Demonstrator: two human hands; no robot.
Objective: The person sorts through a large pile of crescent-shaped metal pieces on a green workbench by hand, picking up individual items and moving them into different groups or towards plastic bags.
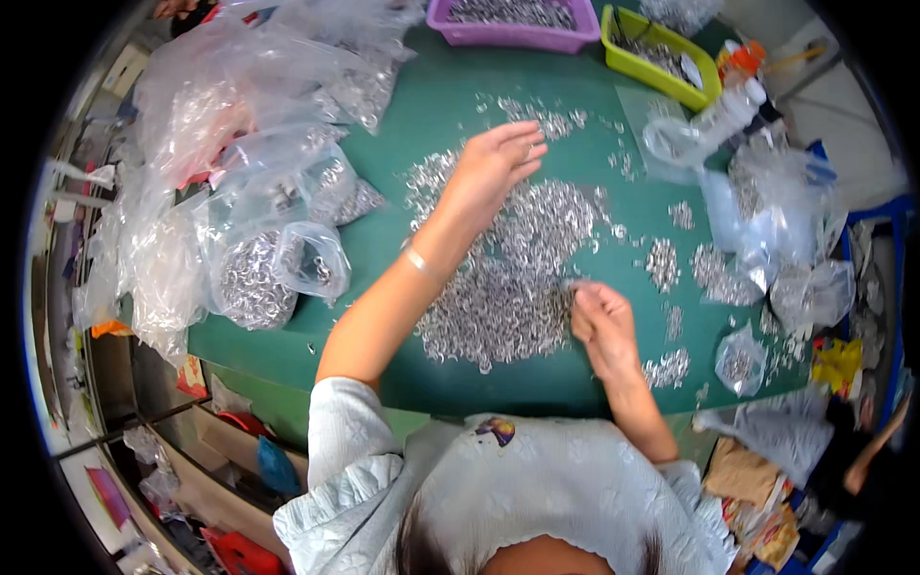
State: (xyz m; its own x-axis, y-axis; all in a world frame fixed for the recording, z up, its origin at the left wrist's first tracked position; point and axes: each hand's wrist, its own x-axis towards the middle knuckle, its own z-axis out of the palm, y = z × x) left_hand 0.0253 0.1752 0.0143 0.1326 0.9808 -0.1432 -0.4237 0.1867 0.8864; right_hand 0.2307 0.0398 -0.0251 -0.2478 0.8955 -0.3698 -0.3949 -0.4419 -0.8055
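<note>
A wide pile of small silver metal pieces (508, 287), curved like little hooks or clasps, covers the middle of the green tabletop (383, 259). My left hand (494, 172) reaches over the pile's far part, its fingers stretched out and a bangle on the wrist. Nothing shows in that hand. At the pile's right edge, my right hand (602, 321) is closed with thumb and fingers together; whatever it may hold is too small to make out. Farther off lies a loose scatter of similar pieces (546, 120). Several small heaps (661, 264) sit to the right.
Clear plastic bags (259, 278), some filled with metal pieces, crowd the left side. A purple tray (513, 36) and a lime-green tray (661, 62) stand at the far edge. On the right are a clear plastic bottle (733, 110) and a small bag (741, 359) of pieces.
</note>
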